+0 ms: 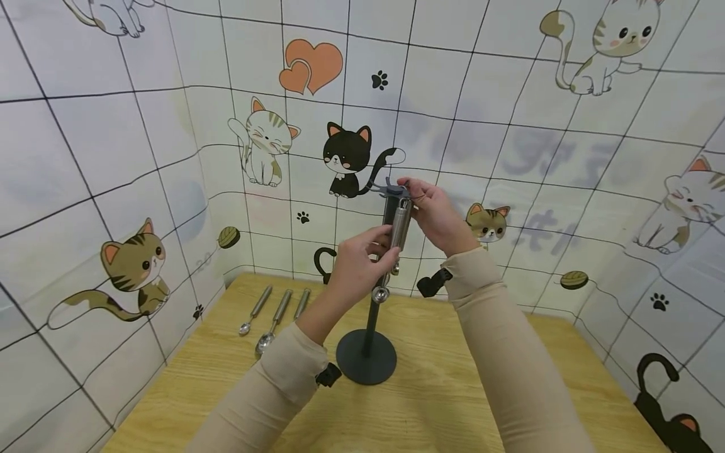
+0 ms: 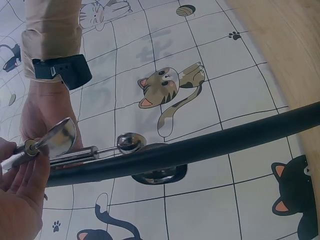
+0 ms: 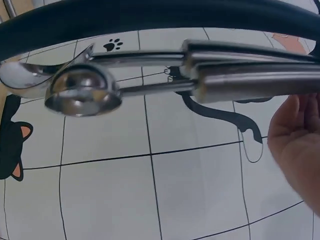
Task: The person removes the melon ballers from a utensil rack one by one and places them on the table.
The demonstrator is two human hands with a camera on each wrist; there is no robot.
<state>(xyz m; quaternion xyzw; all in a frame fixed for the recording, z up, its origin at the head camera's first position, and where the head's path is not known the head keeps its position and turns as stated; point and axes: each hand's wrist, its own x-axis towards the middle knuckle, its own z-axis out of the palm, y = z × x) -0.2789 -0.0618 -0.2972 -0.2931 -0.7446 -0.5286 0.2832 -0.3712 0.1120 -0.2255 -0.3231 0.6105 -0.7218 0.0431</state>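
Note:
A dark grey utensil stand (image 1: pixel 370 321) rises from a round base, with hooks (image 1: pixel 391 189) at its top. My left hand (image 1: pixel 362 258) holds the thick tubular handle of a steel spoon (image 1: pixel 401 223) upright beside the pole, just under the hooks. In the left wrist view that hand (image 2: pixel 22 200) grips the handle near the spoon's bowl (image 2: pixel 61 139). At the top, my right hand (image 1: pixel 436 211) pinches a hook beside the handle's end; its fingertips are partly hidden. Steel utensils with a round bowl (image 3: pixel 82 92) and a spoon-like bowl (image 3: pixel 30 80) hang along the pole.
Several steel spoons lie at the table's left: a small spoon (image 1: pixel 257 309), a larger spoon (image 1: pixel 274 321), and another handle (image 1: pixel 302 303) partly hidden by my left arm. The wooden table (image 1: pixel 453 377) meets cat-patterned walls (image 1: pixel 170 126) behind and at both sides.

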